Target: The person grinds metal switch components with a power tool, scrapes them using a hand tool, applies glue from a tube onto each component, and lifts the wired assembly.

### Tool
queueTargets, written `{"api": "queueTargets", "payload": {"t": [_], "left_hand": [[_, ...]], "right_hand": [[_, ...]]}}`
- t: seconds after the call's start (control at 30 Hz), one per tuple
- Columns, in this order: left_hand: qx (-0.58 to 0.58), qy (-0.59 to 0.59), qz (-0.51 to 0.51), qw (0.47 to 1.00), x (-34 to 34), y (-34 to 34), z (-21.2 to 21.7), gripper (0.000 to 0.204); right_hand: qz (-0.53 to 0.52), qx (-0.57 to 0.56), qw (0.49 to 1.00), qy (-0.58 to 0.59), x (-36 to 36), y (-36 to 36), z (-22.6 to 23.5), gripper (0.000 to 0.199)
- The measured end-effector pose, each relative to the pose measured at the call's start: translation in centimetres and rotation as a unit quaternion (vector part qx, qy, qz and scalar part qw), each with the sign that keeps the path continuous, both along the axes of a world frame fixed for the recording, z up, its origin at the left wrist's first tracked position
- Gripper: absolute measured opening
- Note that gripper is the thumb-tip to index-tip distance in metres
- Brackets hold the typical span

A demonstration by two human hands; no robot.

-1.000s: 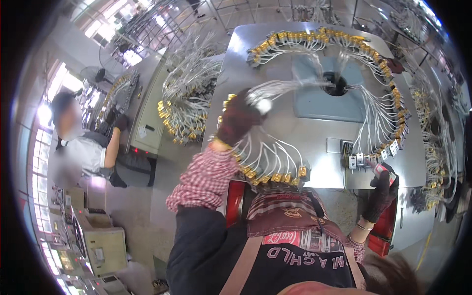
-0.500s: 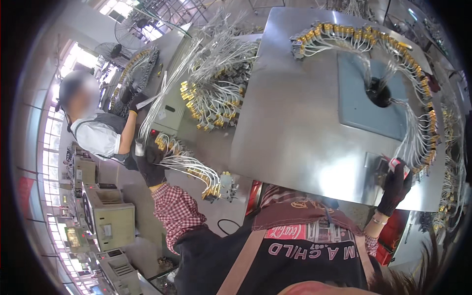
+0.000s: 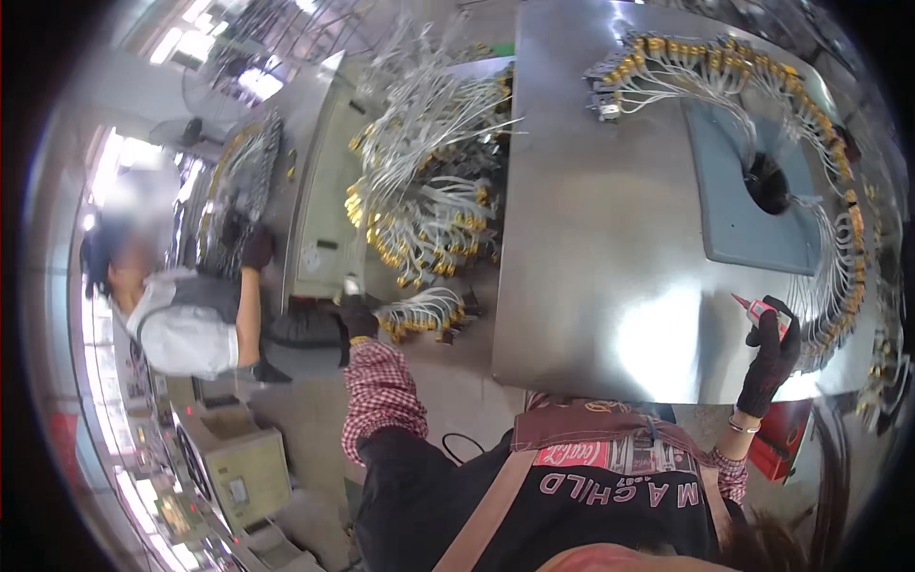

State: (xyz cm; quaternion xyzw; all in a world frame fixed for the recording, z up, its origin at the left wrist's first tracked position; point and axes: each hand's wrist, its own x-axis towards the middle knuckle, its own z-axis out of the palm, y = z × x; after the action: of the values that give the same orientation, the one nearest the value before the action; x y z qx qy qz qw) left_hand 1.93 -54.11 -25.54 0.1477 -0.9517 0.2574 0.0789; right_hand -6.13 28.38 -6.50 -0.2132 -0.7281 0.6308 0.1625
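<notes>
My left hand [image 3: 358, 318], in a dark glove, is closed round a bundle of white wires [image 3: 353, 285]. A fan of the wires with yellow-and-grey connectors [image 3: 429, 313] spreads to its right, below a larger heap of similar wired parts [image 3: 424, 224]. Over the near right part of the metal table [image 3: 591, 238], my right hand [image 3: 774, 360], also gloved, grips a small red-and-white bottle [image 3: 767, 315] with a pointed red nozzle aimed to the left. Beside it, a curved row of yellow-and-grey wired connectors [image 3: 853, 234] lies along the table's right and far sides.
A blue-grey plate [image 3: 715, 210] with a dark round hole, where wires gather, lies on the table. At left a co-worker [image 3: 191, 315] reaches toward another row of parts [image 3: 229, 181]. A beige machine [image 3: 243, 467] stands lower left; a red box [image 3: 782, 443] sits under the table.
My left hand has carried the wire bundle right and slightly down, to the heap. My right hand has turned the bottle, so its nozzle shows clearly. The co-worker has shifted left and down in view.
</notes>
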Motion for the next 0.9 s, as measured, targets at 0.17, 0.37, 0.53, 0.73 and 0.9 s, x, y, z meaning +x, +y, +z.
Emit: {"api": "queueTargets", "payload": {"t": [0.17,0.37,0.53,0.73,0.9], "left_hand": [[0.181,0.18,0.062,0.965,-14.7,8.2,6.9,0.053],[0.485,0.279,-0.457,0.692,-37.6,36.5,17.8,0.05],[0.237,0.026,-0.702,0.671,-50.3,60.8,15.4,0.095],[0.153,-0.133,-0.695,0.69,-50.2,73.0,13.9,0.062],[0.172,-0.176,-0.671,0.699,-44.5,72.3,15.8,0.057]], "right_hand": [[-0.093,0.015,0.995,0.022,3.3,-0.7,0.0,0.021],[-0.274,0.038,0.961,0.008,5.7,-1.7,-0.1,0.018],[-0.365,0.044,0.929,0.03,9.8,-4.2,0.6,0.014],[-0.416,-0.029,0.909,-0.026,14.9,-5.1,-0.5,0.011],[-0.422,-0.088,0.902,-0.02,14.3,-5.1,0.0,0.017]]}}
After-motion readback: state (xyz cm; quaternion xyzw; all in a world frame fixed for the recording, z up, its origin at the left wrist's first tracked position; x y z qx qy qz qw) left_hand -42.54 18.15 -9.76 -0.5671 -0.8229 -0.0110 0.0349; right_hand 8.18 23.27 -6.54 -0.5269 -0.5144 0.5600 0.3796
